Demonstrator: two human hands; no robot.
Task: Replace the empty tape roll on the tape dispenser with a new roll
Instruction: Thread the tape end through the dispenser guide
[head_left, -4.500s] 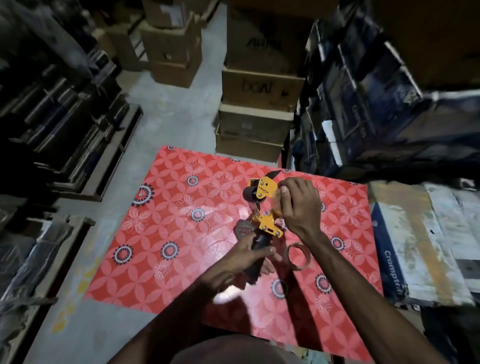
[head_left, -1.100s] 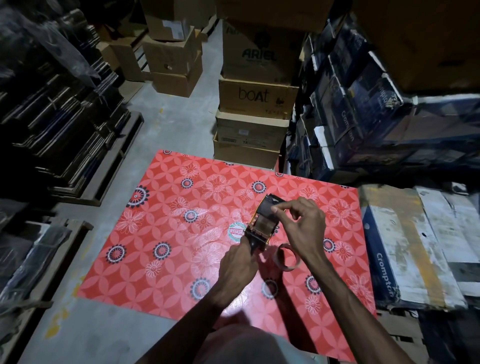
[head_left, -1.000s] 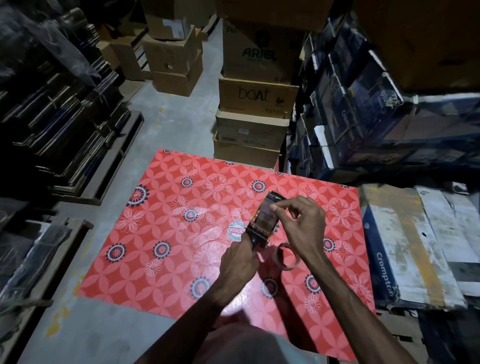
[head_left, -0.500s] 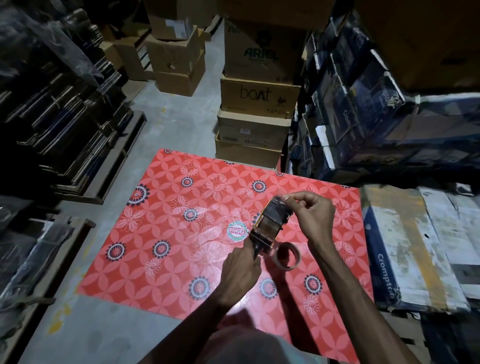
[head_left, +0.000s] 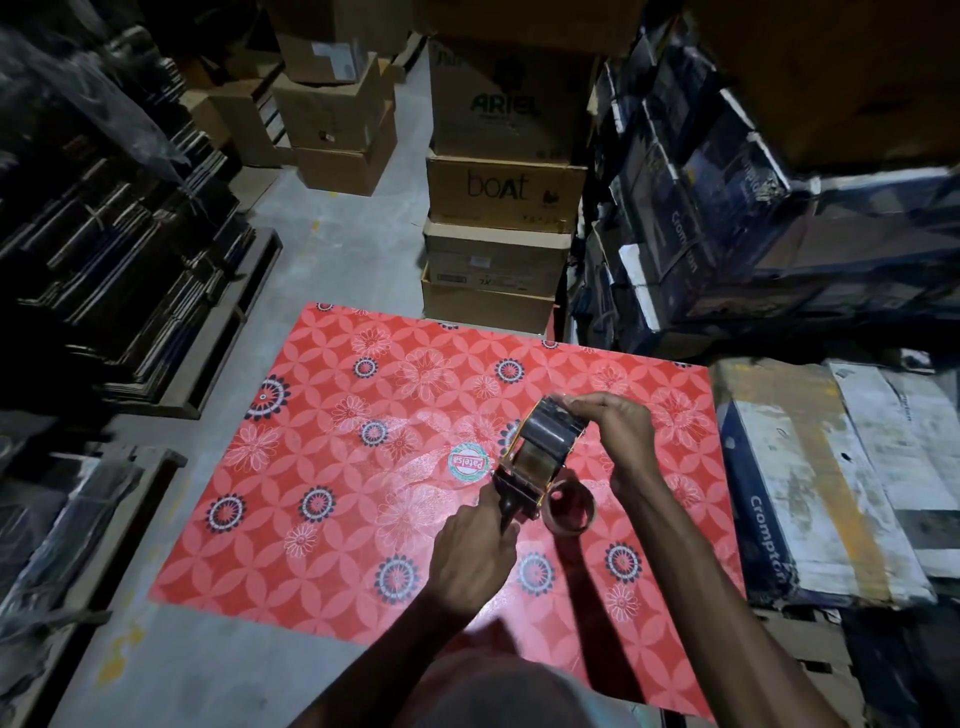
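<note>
Two hands on the job: my left hand (head_left: 470, 558) has its grip closed around the dark handle of the tape dispenser (head_left: 535, 462), low end of the tool, at about 6 o'clock from the roll. Dispenser is lifted and tilted, head pointing toward 1 o'clock, over the red floral mat (head_left: 363, 467) spread on the grey floor (head_left: 343, 249). My right hand (head_left: 618, 434) comes in from 3 o'clock, fingertips (head_left: 569, 401) pinched at the top front edge of the new tape roll (head_left: 550, 434) seated in the dispenser; grip closed there, whether on the loose tape end or the roll edge I cannot tell. Empty tape core (head_left: 569, 504) lies flat on the mat just beside the dispenser handle, at 4 o'clock from it, nobody touching it. Round red-and-green sticker (head_left: 469, 462) on the mat at 9 o'clock from the dispenser, close by. Cardboard boxes (head_left: 501, 228) stacked past the mat's far edge at 12 o'clock, one printed "boAt", one "ARIEL". Blue printed cartons (head_left: 685, 218) piled at 2 o'clock, a worn white and blue carton (head_left: 810, 483) at 3 o'clock touching the mat edge. Dark stacked goods at 9 o'clock, too dim to identify.
</note>
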